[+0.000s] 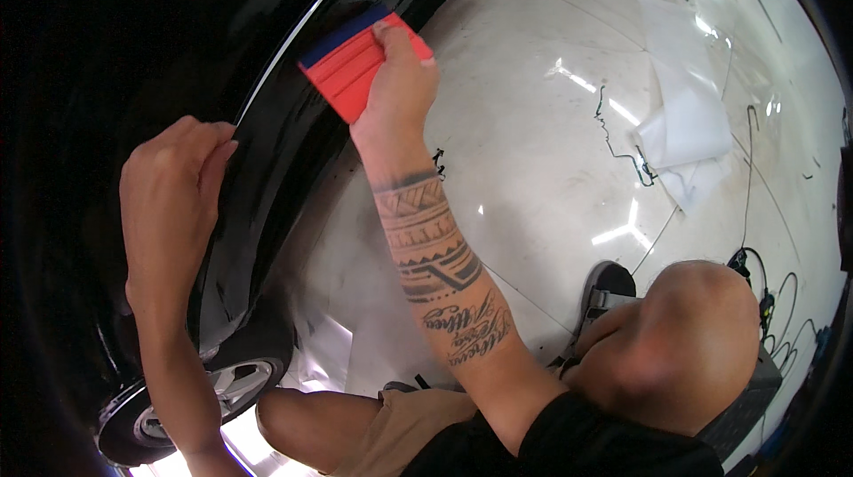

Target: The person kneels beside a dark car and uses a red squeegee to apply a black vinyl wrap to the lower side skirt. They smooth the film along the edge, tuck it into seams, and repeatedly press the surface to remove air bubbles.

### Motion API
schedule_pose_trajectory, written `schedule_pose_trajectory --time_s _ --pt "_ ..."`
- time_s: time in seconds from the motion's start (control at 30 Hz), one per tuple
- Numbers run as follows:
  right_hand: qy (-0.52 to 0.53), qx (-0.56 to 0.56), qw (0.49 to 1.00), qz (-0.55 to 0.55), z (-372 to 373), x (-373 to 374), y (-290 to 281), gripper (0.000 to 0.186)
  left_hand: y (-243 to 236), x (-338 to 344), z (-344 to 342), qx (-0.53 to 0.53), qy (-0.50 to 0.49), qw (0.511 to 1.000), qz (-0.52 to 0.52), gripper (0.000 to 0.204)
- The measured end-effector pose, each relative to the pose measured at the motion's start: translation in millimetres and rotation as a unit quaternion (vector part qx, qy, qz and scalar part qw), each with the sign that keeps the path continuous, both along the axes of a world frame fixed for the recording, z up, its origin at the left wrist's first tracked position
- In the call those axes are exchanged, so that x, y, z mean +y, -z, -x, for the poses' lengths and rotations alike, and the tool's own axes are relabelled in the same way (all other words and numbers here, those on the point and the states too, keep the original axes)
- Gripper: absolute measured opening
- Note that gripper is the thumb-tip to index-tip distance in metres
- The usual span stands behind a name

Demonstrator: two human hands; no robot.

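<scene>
Both hands reach up: the left hand curled loosely, the right hand clenched, forearm tattooed.
</scene>
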State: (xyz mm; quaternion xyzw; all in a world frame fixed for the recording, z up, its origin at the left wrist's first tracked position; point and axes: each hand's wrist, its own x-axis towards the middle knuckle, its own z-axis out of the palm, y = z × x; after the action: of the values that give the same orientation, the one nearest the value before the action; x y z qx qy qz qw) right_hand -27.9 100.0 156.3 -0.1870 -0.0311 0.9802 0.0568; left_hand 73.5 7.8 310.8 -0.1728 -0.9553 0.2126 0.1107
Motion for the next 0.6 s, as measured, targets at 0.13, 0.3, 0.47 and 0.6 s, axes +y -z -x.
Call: schedule_pose_trajectory --time_s 0.13,0.3,0.47,0.6 --pt "0.04 0.012 0.999 -0.017 39.6 30.0 3.9 0.002 4.4 0.9 2.0 -0.002 -0.006 1.0 -0.015 0.008" --pt "0.1 0.04 0.994 -0.02 87.4 60.2 -0.5 0.003 -2.9 1.2 0.7 0.004 0.001 1.0 -0.002 0.006" --pt "0.173 0.074 0.981 -0.044 156.7 97.6 4.9 0.009 2.4 2.8 1.9 0.0 -0.01 1.0 -0.01 0.006" --pt "0.111 0.141 0.974 -0.139 214.4 153.2 10.8 0.005 3.9 7.1 5.9 0.003 -0.015 1.0 -0.024 0.006"
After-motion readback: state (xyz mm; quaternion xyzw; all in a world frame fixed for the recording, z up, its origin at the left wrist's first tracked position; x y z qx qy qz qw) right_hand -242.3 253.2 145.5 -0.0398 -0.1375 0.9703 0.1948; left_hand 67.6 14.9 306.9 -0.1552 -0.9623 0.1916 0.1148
